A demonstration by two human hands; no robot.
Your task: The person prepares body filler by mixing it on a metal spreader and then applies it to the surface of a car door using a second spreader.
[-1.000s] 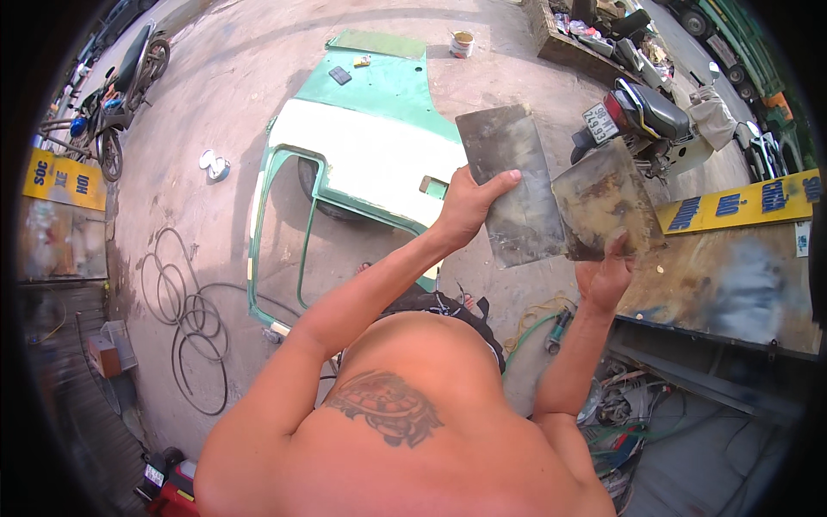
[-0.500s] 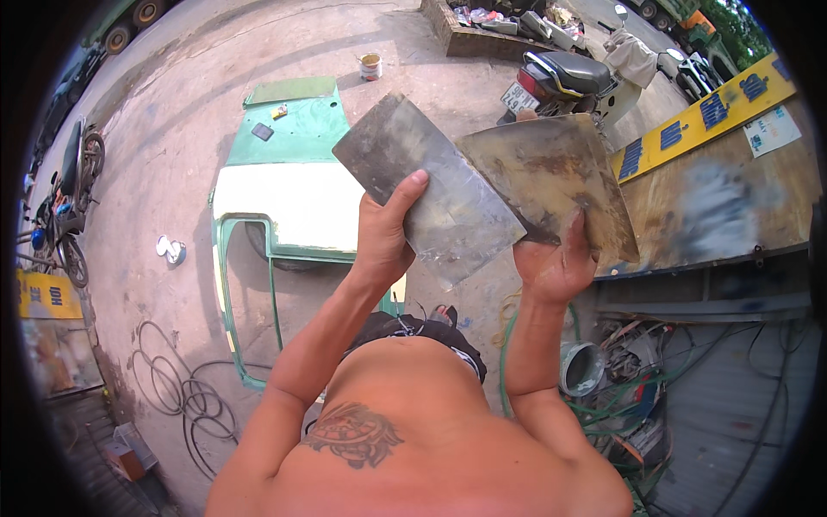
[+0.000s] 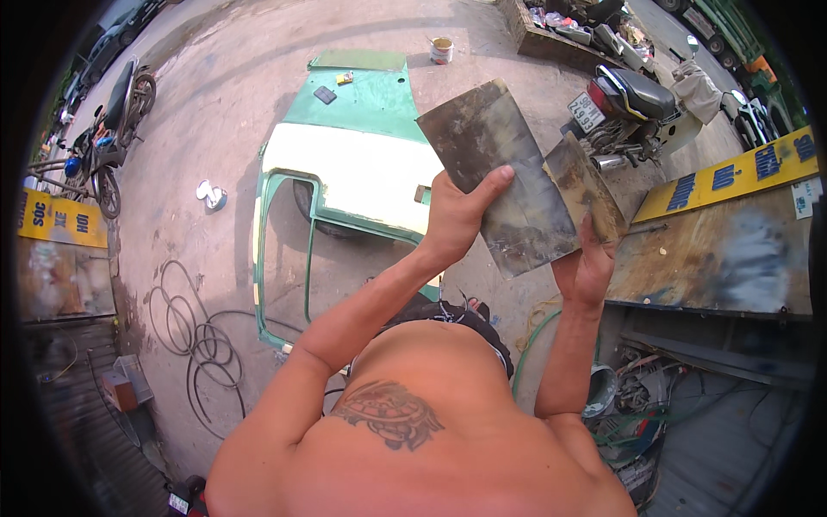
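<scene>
My left hand (image 3: 465, 215) is closed on a thin, stained grey rectangular sheet (image 3: 482, 129), its thumb pressed on the upper face. To the right, a thin brownish smeared sheet (image 3: 587, 177) is held in my right hand (image 3: 590, 269), tilted so that its face looks narrow. The grey sheet's right edge overlaps or meets the brown one; whether they touch I cannot tell. The fingers under both sheets are hidden. Beyond my hands, a green and cream vehicle body panel (image 3: 353, 155) with a cut-out frame stands over the concrete, a dark tyre partly showing beneath.
On the panel lie a dark flat object (image 3: 325, 95) and a small yellow box (image 3: 345, 77). An open can (image 3: 441, 50) stands behind it. A coiled hose (image 3: 202, 345) lies at left. Motorbikes (image 3: 637, 99) are parked on both sides. A wooden board (image 3: 715, 250) bounds the right.
The view has turned left, so the scene sits further right. The brown sheet has tilted and now shows a narrower face beside the grey sheet. Both hands keep their hold.
</scene>
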